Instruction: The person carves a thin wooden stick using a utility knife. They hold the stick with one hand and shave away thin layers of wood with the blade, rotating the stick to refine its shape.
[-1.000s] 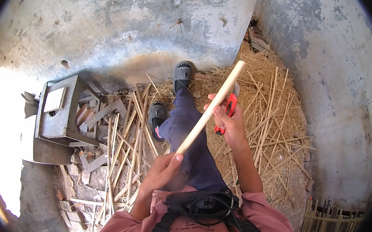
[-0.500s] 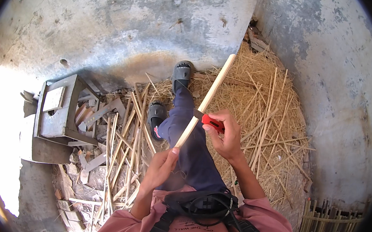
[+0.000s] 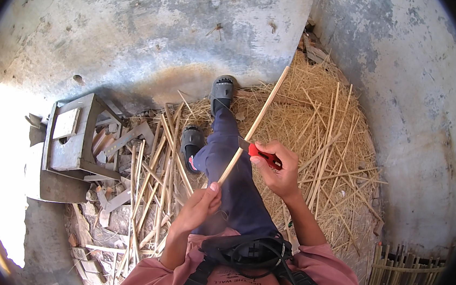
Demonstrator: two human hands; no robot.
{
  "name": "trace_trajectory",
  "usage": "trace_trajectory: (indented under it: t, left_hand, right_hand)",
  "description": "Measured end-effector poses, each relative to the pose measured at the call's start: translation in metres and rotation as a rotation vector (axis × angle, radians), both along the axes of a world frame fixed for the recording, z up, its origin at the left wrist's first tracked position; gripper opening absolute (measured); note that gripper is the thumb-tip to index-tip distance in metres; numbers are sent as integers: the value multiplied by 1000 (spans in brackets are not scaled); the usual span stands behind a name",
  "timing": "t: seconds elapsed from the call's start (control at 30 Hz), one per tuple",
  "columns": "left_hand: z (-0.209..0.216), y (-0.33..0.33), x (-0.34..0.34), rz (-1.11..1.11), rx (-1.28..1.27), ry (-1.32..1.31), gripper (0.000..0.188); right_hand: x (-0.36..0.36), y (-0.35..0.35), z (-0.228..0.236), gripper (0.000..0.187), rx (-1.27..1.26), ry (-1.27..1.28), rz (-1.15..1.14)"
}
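My left hand grips one pale stick by its near end; my right hand is wrapped around one red knife. The stick slants forward and right from my left hand, its far end free beyond both hands. The blade points left, across the stick's long axis, nearer the left hand than the far end, with the right hand just right of that crossing. Whether it bites or merely rests there, I can't quite make out. Counting: one held stick, one knife, two shoes ahead, one box to the left, one straw heap to the right, loose sticks both sides, too tangled to count.
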State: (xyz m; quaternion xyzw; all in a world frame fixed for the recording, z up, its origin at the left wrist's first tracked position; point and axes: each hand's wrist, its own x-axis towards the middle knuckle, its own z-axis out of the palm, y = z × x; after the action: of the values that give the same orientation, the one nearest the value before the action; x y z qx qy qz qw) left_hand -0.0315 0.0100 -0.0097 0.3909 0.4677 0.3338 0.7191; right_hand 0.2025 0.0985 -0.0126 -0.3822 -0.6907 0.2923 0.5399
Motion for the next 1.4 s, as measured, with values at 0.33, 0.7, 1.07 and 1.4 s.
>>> trace_trajectory:
  t: [0.33,0.7,1.07,1.4]
  left_hand:
    - [-5,0,-5,-36,-64,-97,64]
    - [-5,1,-7,-39,-63,-104,64]
    - [-11,7,-14,-38,108,0,51]
    - [1,13,10,30,311,114,28]
  right_hand:
    - [0,0,-7,28,83,3,6]
    - [14,-4,-10,29,43,-63,-5]
    - [33,-8,-20,23,-121,58,-195]
    - [-13,-27,-1,33,107,-195,101]
